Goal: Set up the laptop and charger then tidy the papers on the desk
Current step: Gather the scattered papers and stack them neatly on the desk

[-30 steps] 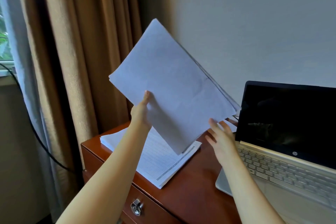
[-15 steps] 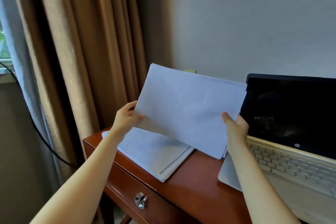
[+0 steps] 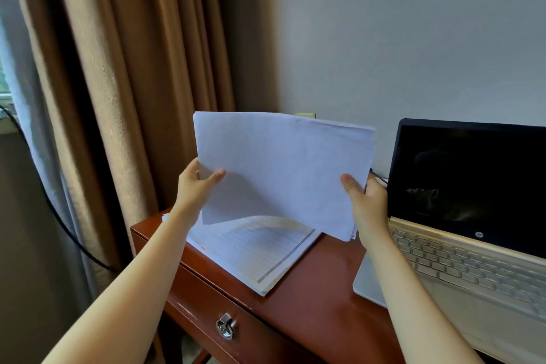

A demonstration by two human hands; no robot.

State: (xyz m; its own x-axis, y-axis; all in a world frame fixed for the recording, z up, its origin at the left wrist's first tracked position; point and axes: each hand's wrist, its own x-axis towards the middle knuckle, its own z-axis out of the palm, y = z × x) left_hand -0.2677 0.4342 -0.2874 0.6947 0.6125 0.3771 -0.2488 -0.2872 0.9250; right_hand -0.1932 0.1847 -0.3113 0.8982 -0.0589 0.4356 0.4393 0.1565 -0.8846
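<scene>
**Sheaf of papers held up in both hands over the desk**

The sheaf of papers (image 3: 283,174) is in the air above the far left part of the desk (image 3: 319,289), just left of the laptop (image 3: 461,260). It is held broadside, its near face pale and blank, its top edges roughly level and its lower right corner hanging lowest. Several sheets show at the right edge, not quite flush.

The left hand (image 3: 196,186) pinches the sheaf's left edge, thumb on the near face and fingers behind. The right hand (image 3: 365,201) grips the right edge the same way, thumb in front, fingers curled round the back.

Beneath the sheaf a stack of papers (image 3: 257,251) lies flat on the desk, turned at an angle, with one corner pointing toward the near edge. Its top sheet is covered in fine printed lines with a grey band along one side.

The desk is reddish-brown polished wood. A drawer (image 3: 206,304) in its front is closed, so its contents cannot be seen; a metal pull (image 3: 225,329) hangs on it.

The laptop stands open on the right of the desk, its screen dark and its keyboard a pale gold-silver, with its near left corner past the desk's near edge.

Behind everything is a plain pale wall (image 3: 384,23). To the left hangs a heavy tan curtain (image 3: 133,68), with a thin grey one (image 3: 38,142) beside it. A black cable (image 3: 50,204) sags across them at the far left.
</scene>
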